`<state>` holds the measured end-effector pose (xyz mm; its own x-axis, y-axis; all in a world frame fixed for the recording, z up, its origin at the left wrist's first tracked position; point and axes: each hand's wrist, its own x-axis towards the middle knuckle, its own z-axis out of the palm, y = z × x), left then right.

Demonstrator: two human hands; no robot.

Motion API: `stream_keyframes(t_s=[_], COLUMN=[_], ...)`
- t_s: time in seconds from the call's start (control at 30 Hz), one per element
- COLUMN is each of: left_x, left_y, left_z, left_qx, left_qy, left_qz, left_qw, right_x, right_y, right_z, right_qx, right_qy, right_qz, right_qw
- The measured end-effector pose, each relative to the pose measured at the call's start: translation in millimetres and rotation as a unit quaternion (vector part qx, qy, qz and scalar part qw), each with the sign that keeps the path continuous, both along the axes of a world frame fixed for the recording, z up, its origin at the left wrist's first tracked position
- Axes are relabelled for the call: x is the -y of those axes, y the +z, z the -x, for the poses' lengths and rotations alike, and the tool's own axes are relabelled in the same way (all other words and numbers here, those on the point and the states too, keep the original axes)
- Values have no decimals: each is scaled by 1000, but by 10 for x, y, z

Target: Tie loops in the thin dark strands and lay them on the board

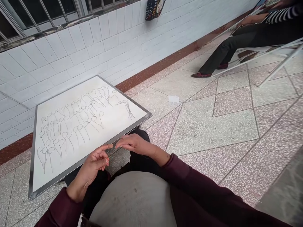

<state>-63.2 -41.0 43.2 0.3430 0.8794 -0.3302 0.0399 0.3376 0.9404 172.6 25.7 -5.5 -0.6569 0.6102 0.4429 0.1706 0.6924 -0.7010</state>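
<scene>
Over my lap, at the near edge of the table, my left hand [96, 160] pinches a thin wire [115, 150] between thumb and curled fingers, its index finger pointing out. My right hand [136, 144] is closed at the fingertips on the same wire, close to the left index finger. The wire is so fine that its full shape is hard to make out. On the white tabletop [113, 121] lie several wire loops with long tails [65, 135], set out in slanting rows. A small bunch of straight wires [127, 108] lies near the table's right corner.
A white tiled wall [106, 41] with a barred window [42, 14] runs behind the table. A person in dark trousers [220, 47] sits on a metal-framed seat at the upper right. A white paper piece [173, 99] lies on the patterned floor [213, 126].
</scene>
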Motion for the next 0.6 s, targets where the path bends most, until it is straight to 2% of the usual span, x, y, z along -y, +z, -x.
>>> stream_keyframes(t_s=[0.07,0.17,0.23,0.3,0.4,0.5,0.6], left_x=[5,-2,-19,-41,-69,-80,-77], left_y=[-16,-58,-78,-75,-35,-3,-12], left_z=[53,186,270,298,191,-26,-206], left_qx=[-7,-30,-52,-65,-51,6,43], left_qy=[1,13,37,72,94,63,65], left_qz=[5,17,14,-1,-11,4,18], left_qw=[1000,999,998,995,994,998,997], right_x=[-16,-56,-74,-70,-26,26,58], right_y=[-28,-45,-37,-19,9,28,51], right_z=[-4,-43,-77,-84,-29,46,75], right_qx=[2,-5,-9,-14,-32,-41,-48], right_qy=[-6,-63,-107,-119,-103,-94,-82], right_qz=[5,11,13,17,17,10,3], right_qw=[1000,998,994,993,994,995,995])
